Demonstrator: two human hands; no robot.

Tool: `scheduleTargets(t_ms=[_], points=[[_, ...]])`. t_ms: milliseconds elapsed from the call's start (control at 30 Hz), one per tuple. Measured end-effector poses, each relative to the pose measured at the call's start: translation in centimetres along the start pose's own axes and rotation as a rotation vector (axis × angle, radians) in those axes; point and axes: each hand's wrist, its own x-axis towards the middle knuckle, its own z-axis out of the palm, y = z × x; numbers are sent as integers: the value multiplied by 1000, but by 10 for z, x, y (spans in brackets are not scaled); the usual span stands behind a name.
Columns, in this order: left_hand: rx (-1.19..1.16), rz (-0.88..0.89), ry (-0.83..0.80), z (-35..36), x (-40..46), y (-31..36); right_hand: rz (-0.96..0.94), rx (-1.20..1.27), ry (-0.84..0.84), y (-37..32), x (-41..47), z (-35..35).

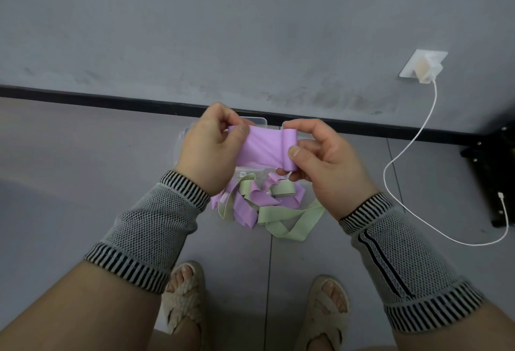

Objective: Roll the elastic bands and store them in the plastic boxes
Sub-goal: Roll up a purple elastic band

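A purple elastic band point(260, 147) is stretched flat between my two hands above the floor. My left hand point(207, 145) pinches its left end with curled fingers. My right hand point(324, 161) grips the right end, where the band is wound into a short roll under my thumb. Below them lies a loose heap of purple and green elastic bands point(264, 205) on the floor. Clear plastic boxes point(255, 121) stand behind the heap by the wall, mostly hidden by my hands and the band.
A grey wall with a black skirting strip point(111, 99) runs behind the boxes. A white charger point(425, 69) sits in a wall socket, its cable point(412, 203) looping over the floor at right. A black stand point(493, 172) is at the far right. My sandalled feet point(184, 297) are below.
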Motion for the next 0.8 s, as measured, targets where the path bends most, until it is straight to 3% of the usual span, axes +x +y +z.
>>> scheduleTargets(t_ms=[133, 267, 567, 800], points=[[73, -1, -95, 2, 0, -2, -12, -15, 15, 2, -1, -2], [121, 34, -47, 3, 0, 1, 11, -1, 27, 3, -2, -3], [50, 51, -10, 5, -2, 6, 22, 44, 76, 5, 1, -3], [-64, 65, -19, 6, -4, 10, 135, 145, 122, 11, 6, -1]])
